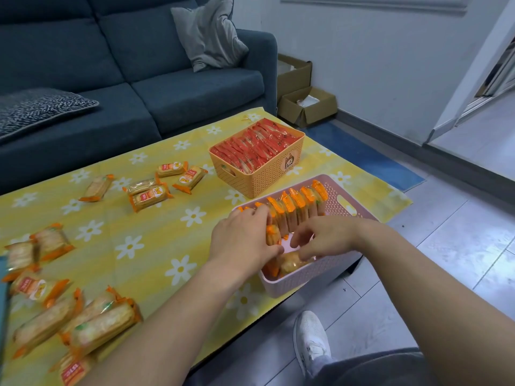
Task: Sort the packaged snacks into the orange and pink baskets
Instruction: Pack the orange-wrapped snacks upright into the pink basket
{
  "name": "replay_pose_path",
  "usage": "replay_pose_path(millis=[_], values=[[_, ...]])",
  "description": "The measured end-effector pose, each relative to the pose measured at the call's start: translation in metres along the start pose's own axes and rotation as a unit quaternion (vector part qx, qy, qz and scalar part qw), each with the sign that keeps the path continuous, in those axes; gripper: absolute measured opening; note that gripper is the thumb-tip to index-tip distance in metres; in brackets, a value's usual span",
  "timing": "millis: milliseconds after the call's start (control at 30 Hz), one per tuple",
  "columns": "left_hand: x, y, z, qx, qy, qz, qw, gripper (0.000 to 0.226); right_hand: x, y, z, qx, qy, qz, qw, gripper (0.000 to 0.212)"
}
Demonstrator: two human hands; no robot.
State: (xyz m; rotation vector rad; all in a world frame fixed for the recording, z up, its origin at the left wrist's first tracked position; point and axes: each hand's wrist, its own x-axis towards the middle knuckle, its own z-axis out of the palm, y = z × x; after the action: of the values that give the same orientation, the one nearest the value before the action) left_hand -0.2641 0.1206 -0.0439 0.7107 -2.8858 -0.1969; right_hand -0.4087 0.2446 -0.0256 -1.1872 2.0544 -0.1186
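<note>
The pink basket sits at the table's near right edge with a row of orange-edged cracker packs standing upright in it. My left hand grips an upright cracker pack at the near end of that row. My right hand hovers over the basket's near end, fingers curled down onto a pack lying flat. The orange basket behind it is packed with red packets. Loose cracker packs lie mid-table, and more cracker packs lie at the near left.
A yellow flowered cloth covers the table. A blue sofa stands behind it, cardboard boxes by the wall. My white shoe is on the tiled floor right of the table edge.
</note>
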Motion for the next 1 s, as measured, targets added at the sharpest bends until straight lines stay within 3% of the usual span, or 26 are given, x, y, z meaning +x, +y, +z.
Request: replay_pose_path(millis=[133, 267, 433, 567, 700, 833, 1000], values=[[0.0, 0.005, 0.009, 0.035, 0.013, -0.001, 0.999, 0.054, 0.013, -0.007, 0.01, -0.077, 0.012, 0.01, 0.997, 0.054], [0.0, 0.001, 0.01, 0.024, 0.0, -0.012, 1.0, 0.062, 0.028, -0.011, 0.017, -0.137, -0.004, 0.033, 0.99, 0.042], [-0.001, 0.0, 0.006, -0.02, 0.0, -0.002, 1.0, 0.052, 0.034, -0.01, 0.019, -0.123, 0.001, 0.051, 0.991, 0.038], [-0.002, 0.002, 0.005, 0.013, 0.016, -0.009, 1.0, 0.051, 0.032, -0.005, 0.015, -0.112, 0.0, 0.046, 0.993, 0.029], [-0.003, 0.007, 0.012, 0.053, 0.027, -0.029, 0.998, 0.054, 0.021, 0.01, 0.004, -0.052, 0.063, 0.029, 0.996, 0.024], [0.0, 0.009, 0.014, 0.067, 0.013, -0.052, 0.996, 0.055, 0.011, 0.02, -0.001, 0.066, 0.175, -0.001, 0.982, 0.026], [0.004, 0.015, 0.014, 0.083, 0.001, -0.059, 0.995, 0.06, 0.022, 0.002, 0.015, 0.041, 0.251, -0.015, 0.967, 0.041]])
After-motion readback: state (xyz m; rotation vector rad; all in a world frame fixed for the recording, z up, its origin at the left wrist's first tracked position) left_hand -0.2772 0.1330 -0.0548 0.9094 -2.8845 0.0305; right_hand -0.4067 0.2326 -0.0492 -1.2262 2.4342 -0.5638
